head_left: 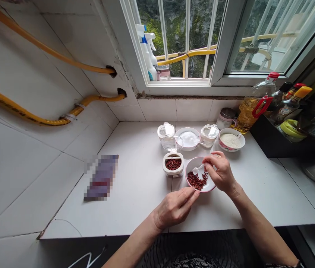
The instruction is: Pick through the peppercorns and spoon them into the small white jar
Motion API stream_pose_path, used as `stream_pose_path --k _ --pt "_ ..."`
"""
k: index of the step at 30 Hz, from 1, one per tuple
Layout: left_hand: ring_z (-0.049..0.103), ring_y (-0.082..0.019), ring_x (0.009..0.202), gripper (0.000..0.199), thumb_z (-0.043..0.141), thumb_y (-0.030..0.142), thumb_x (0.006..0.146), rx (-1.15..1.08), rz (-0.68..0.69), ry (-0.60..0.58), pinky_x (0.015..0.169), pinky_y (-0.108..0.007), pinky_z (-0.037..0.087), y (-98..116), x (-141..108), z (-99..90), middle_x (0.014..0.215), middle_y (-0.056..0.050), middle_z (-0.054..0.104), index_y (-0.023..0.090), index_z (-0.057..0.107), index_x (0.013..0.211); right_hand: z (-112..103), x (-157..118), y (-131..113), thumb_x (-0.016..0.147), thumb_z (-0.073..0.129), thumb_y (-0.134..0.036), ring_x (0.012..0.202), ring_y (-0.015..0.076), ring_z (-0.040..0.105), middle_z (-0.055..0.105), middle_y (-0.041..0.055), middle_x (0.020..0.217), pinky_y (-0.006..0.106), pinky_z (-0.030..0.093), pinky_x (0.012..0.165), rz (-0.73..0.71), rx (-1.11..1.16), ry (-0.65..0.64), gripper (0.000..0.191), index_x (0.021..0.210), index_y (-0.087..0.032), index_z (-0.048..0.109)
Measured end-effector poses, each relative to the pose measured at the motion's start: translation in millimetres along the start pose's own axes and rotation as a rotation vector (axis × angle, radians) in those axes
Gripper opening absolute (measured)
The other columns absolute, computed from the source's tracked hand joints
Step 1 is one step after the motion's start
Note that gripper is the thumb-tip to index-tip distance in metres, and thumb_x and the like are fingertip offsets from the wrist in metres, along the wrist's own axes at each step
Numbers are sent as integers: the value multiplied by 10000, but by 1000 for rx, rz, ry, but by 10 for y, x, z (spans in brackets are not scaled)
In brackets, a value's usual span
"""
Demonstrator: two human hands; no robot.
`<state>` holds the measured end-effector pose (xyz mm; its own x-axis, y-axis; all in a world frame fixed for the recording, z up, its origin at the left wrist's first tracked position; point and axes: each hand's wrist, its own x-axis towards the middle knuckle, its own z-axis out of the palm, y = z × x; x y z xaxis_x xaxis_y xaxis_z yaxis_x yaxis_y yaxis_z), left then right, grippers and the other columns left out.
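Observation:
In front of me stands a small white bowl (pixel 193 163) with a pink rim, dark red peppercorns (pixel 196 181) scattered over its bottom. My left hand (pixel 174 209) pinches the bowl's near rim between thumb and fingers. Between the fingers of my right hand (pixel 221 173) is a small white spoon (pixel 195 171), its scoop just over the peppercorns inside the bowl. Left of the bowl is a seasoning jar (pixel 173 174) with its clear lid flipped up, filled with the same red peppercorns.
Behind stand two lidded seasoning jars (pixel 165 131), a bowl (pixel 188 149) of white granules and a patterned bowl (pixel 231 149) of pale grains. An oil bottle (pixel 248 108) and a black box (pixel 266 143) of bottles are at right. A blurred purple packet (pixel 101 180) lies left.

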<state>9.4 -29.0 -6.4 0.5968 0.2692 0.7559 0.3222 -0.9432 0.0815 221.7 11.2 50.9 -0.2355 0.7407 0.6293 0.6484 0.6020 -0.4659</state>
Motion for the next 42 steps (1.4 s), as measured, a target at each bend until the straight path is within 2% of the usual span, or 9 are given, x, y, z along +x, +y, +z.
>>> stream_pose_path --k 4,10,14,19,27,31,37,39,42 --pt "706 -218 1042 478 432 22 933 -2 -9 -20 833 -297 626 -1 -26 14 1073 -161 701 40 468 1409 64 -29 7 855 456 -95 536 132 537 658 -51 618 396 437 948 64 43 -147 207 759 -229 581" --pt "703 -227 1048 469 433 13 925 1 -1 -10 829 -305 626 1 -27 13 1069 -167 695 31 484 1391 47 -36 -12 854 476 -145 818 219 629 686 -5 614 379 464 885 310 175 -181 200 744 -249 607" --pt "704 -228 1036 440 440 11 924 -6 -5 -6 824 -306 627 3 -15 15 1065 -170 692 25 515 1357 39 -39 0 844 489 -161 878 230 624 697 -3 615 382 456 900 349 212 -203 188 747 -250 623" --pt "705 -228 1039 442 438 17 929 1 -4 -4 813 -305 630 2 -13 15 1069 -167 694 38 516 1363 25 -14 -10 843 490 -179 816 217 629 688 -13 580 380 453 895 359 251 -163 199 716 -247 628" --pt "705 -226 1023 385 435 6 924 0 4 10 806 -304 635 -2 0 11 1059 -165 689 27 568 1284 -17 23 -2 799 533 -248 528 154 547 663 -7 531 297 454 585 553 471 -92 144 708 -205 637" --pt "713 -217 1000 382 445 6 933 -3 4 11 808 -302 636 -5 -8 14 1052 -168 689 23 553 1300 -37 56 -4 790 573 -301 509 148 548 668 3 540 288 458 544 638 603 -35 138 749 -191 646" --pt "704 -236 1051 413 465 0 915 -13 -1 -4 840 -313 631 0 -20 20 1078 -184 685 11 538 1322 39 134 -154 902 565 -304 630 173 648 737 37 695 314 527 625 488 573 98 133 888 -194 640" --pt "705 -245 1046 414 455 -3 912 -14 4 3 829 -322 634 1 -14 20 1070 -190 688 3 539 1317 97 143 -217 940 546 -264 700 183 676 757 37 761 370 547 772 330 436 120 107 934 -211 638" --pt "710 -250 1031 449 442 -9 908 -21 3 10 804 -329 638 1 -3 20 1076 -197 693 3 512 1352 155 138 -273 954 503 -164 687 168 673 763 6 781 455 472 991 24 216 69 153 946 -235 638"
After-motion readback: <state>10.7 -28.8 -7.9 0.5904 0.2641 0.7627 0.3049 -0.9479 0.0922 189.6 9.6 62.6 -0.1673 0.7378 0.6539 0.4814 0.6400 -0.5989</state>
